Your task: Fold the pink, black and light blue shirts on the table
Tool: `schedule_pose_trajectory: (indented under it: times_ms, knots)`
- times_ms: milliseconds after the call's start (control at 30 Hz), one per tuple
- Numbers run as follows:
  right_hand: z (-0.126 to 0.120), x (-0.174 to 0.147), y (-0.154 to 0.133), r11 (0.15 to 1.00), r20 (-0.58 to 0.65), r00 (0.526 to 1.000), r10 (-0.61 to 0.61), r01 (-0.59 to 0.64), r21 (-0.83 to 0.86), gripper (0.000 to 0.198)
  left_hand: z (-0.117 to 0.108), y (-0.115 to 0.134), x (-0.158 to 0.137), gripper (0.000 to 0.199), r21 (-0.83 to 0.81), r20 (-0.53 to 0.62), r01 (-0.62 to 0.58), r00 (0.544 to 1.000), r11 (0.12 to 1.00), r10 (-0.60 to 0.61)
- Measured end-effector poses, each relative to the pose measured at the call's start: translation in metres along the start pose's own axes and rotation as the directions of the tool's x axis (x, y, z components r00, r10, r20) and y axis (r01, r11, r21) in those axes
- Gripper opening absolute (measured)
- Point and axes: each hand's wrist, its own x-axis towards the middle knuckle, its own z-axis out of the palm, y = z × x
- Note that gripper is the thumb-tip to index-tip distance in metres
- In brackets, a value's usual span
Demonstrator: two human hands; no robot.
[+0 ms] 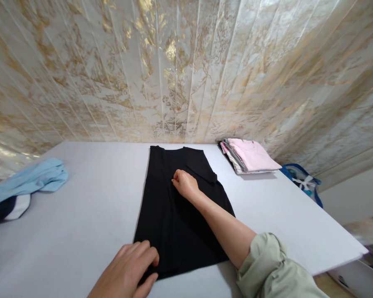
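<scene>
A black T-shirt [186, 231] lies flat on the white table [96, 198], its neckline toward the back wall. One short sleeve [205, 167] is laid over the body at the right, and a lengthwise crease runs down the left part. At the near left corner of the hem, my left hand [130, 269] has its thumb and fingers closed around the cloth. My right hand [185, 183] rests on the upper middle of the shirt, fingers curled into a pinch at the fabric; their tips are partly hidden.
A stack of folded clothes with a pink one [250, 155] on top stands at the back right. Loose light blue cloth [46, 176] and a dark piece with white trim [18, 207] lie at the left. Past the right edge is a blue-trimmed clear bag [304, 182]. Gold-patterned curtain [170, 74] hangs behind.
</scene>
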Motion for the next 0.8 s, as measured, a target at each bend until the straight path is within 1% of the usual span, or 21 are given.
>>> schedule_pose_trajectory:
  times_ms: [33,133,200,267,333,367,500,633,700,767,800]
  knots:
    - [0.0,0.0,0.002,0.999,0.0,1.0,-0.009,0.009,0.037,0.004,0.003,0.0,0.002,0.01,0.011,-0.03,-0.008,1.0,1.0,0.008]
    - [-0.001,0.001,0.008,0.988,0.007,1.0,-0.03,0.029,0.151,0.004,0.016,0.002,0.01,0.034,0.052,-0.117,-0.076,0.99,0.996,0.082]
    - [-0.002,0.0,0.01,0.981,0.025,0.998,-0.056,0.05,0.187,0.005,0.025,0.005,0.017,0.04,0.08,-0.125,-0.093,0.987,0.992,0.102]
    - [-0.003,-0.002,0.009,0.982,0.037,0.995,-0.092,0.084,0.171,0.006,0.03,0.011,0.024,0.032,0.091,-0.101,-0.05,0.993,0.995,0.059]
    - [-0.004,-0.005,0.006,0.986,0.045,0.991,-0.126,0.12,0.117,0.009,0.032,0.018,0.029,0.023,0.088,-0.066,0.009,0.998,0.996,-0.003]
    - [-0.004,-0.007,0.003,0.988,0.047,0.989,-0.137,0.133,0.083,0.01,0.031,0.021,0.031,0.022,0.078,-0.045,0.024,0.999,0.997,-0.021]
    - [-0.003,-0.01,-0.003,0.988,0.05,0.988,-0.147,0.149,-0.04,0.009,0.023,0.031,0.031,0.024,-0.027,0.029,-0.007,1.0,1.0,0.008]
    - [-0.003,-0.009,-0.001,0.987,0.035,0.991,-0.131,0.134,-0.088,0.011,0.01,0.033,0.026,0.018,-0.13,0.07,0.01,0.998,0.991,-0.001]
    - [-0.005,-0.009,0.0,0.989,0.016,0.992,-0.123,0.123,-0.083,0.013,0.005,0.028,0.03,0.022,-0.142,0.03,0.019,0.999,0.99,-0.014]
    - [-0.009,-0.011,-0.002,0.987,-0.024,0.989,-0.144,0.142,-0.078,0.013,0.004,0.018,0.039,0.029,-0.101,-0.103,0.022,0.994,0.995,-0.033]
    - [-0.01,-0.012,-0.004,0.982,-0.044,0.983,-0.178,0.174,-0.079,0.013,0.006,0.011,0.045,0.03,-0.06,-0.191,0.028,0.981,0.998,-0.039]
